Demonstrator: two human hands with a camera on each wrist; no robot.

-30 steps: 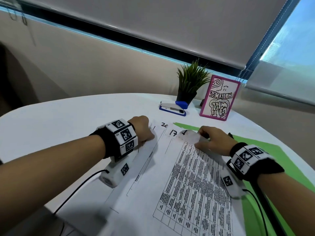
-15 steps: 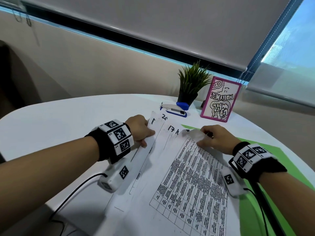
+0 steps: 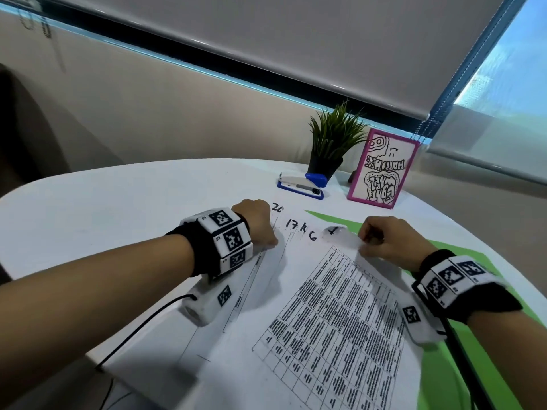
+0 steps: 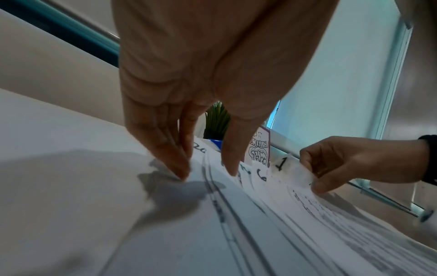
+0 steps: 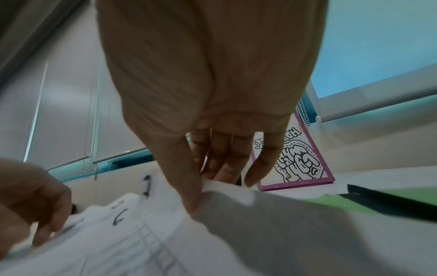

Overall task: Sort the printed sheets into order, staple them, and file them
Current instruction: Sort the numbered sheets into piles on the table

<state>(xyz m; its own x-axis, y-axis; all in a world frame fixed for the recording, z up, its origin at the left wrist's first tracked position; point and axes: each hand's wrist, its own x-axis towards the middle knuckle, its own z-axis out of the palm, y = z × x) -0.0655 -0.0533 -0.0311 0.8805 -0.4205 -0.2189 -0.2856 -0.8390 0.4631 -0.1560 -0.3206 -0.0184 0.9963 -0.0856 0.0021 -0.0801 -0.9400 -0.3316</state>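
On the white counter [image 3: 88,208], directly under both hands, the printed sheets [image 3: 319,315] lie fanned in a loose overlapping pile, their long axis running from the person's near edge away toward the window, with handwritten page numbers showing along the far corners: 20 at the left, then 17, a blurred mark, 6, and 1 on the top sheet at the right. The right hand [image 3: 387,241] has the grip that matters: its thumb and fingers pinch the far right corner of the top sheet, the one marked 1, lifting that corner slightly off the pile, as the right wrist view shows. The left hand [image 3: 257,223] sits at the far left of the fan, fingers extended downward with the tips pressing the left-hand sheets near the 20, pinning rather than grasping. So the numbered corners lie between the 2 hands, the low numbers nearer the right hand and the high numbers nearer the left, and any reordering probably turns on the right hand drawing sheets across that line while the left holds the rest flat. A green folder [image 3: 461,377] lies partly beneath the pile on the right side. Beyond the sheets, well apart from either hand, a blue and white stapler [image 3: 302,186] rests beside a small potted plant [image 3: 331,143] and a pink-framed card [image 3: 381,170].
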